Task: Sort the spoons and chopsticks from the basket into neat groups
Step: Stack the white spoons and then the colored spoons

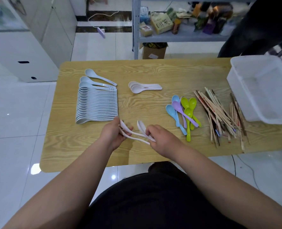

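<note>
The white spoons [141, 126] being sorted are held just above the table [153, 73], near the middle of its front edge, with a hand at each end. Exactly how many there are cannot be told. The left hand [113, 133] grips the bowl end of one spoon, its fingers [129, 129] curled round it and its thumb on top. The right hand [164, 140] pinches the thin handles, its fingers [149, 129] bent close together over them. The bowl of another spoon stands up just beside those fingertips.

On the table's left side, a long row of pale blue spoons [97, 106] lies tightly overlapped, bowls to the left. A few looser ones of the same kind sit at the row's far end. The near end of the row lies just beyond the left hand.

Toward the table's far middle, a small stack of white spoons [142, 87] lies nested, handles pointing right. On the right half, the coloured spoons [185, 111], blue, purple and green, lie in a loose overlapping cluster. Just right of them the chopsticks [219, 116] form an untidy crossed heap. The white basket [269, 119] sits on the table's right end, its corner touching the heap.

Beyond the table's far edge stands a metal shelf [178, 38] cluttered with boxes and packets, with a cardboard box [154, 52] under it.
</note>
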`<state>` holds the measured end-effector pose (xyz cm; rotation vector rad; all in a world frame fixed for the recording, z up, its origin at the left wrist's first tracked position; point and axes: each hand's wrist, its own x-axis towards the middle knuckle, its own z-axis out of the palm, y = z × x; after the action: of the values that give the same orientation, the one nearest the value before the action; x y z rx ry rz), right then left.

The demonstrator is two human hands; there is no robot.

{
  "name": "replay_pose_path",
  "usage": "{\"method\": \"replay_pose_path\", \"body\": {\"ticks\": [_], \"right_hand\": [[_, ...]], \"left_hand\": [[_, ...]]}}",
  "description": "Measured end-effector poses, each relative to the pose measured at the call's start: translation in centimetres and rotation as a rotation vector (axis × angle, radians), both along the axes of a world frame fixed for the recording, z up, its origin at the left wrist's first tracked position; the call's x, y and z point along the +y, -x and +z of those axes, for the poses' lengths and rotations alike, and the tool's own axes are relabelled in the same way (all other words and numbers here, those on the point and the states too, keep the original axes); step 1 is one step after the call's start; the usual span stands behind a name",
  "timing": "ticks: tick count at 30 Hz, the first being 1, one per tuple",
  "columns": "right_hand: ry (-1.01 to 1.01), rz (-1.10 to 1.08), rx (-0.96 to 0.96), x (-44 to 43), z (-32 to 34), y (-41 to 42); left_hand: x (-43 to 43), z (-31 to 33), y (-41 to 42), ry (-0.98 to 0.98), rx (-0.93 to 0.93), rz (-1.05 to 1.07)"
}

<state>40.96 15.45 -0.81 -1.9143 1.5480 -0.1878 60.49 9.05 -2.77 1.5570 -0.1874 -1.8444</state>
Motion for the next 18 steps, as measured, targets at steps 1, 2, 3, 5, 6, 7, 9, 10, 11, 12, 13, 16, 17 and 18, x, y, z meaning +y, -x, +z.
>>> {"method": "replay_pose_path", "body": {"ticks": [1,2,3,5,6,7,9,10,11,12,13,16,17,18], "right_hand": [[-0.007,0.018,0.022,0.3,0.2,0.1],[-0.018,0.037,0.033,0.5,0.5,0.2],[-0.031,0.054,0.034,0.7,0.7,0.4],[-0.069,0.077,0.005,0.7,1.4,0.7],[-0.095,0.071,-0.03,0.5,1.8,1.0],[-0.125,0.04,-0.086,0.2,2.1,1.5],[-0.176,-0.082,-0.233,-0.4,2.6,2.8],[-0.177,-0.145,-0.293,-0.7,2.9,3.5],[-0.169,-0.2,-0.332,-1.0,3.0,4.3],[-0.159,-0.238,-0.358,-1.3,3.1,5.0],[-0.149,-0.261,-0.376,-1.6,3.1,5.7],[-0.135,-0.314,-0.434,-2.3,3.2,7.5],[-0.143,-0.321,-0.449,-2.5,3.0,8.1],[-0.155,-0.311,-0.448,-2.6,2.9,8.9]], "left_hand": [[0.2,0.3,0.3,0.009,0.0,-0.013],[0.4,0.6,0.6,0.023,0.0,-0.023],[0.6,0.8,0.9,0.043,-0.002,-0.027],[0.7,1.1,1.4,0.081,-0.028,-0.02],[0.6,1.2,1.6,0.091,-0.048,-0.009],[0.5,1.3,1.9,0.093,-0.067,0.002],[0.1,1.5,2.6,0.092,-0.086,0.027],[0.0,1.6,3.2,0.099,-0.078,0.04],[-0.1,1.8,3.8,0.116,-0.07,0.042],[-0.1,2.1,4.7,0.139,-0.069,0.024],[0.0,2.2,5.7,0.164,-0.072,-0.006],[0.4,2.9,9.4,0.25,-0.044,-0.109],[0.4,3.1,10.7,0.275,-0.031,-0.13],[0.4,3.3,12.1,0.292,-0.028,-0.131]]}}
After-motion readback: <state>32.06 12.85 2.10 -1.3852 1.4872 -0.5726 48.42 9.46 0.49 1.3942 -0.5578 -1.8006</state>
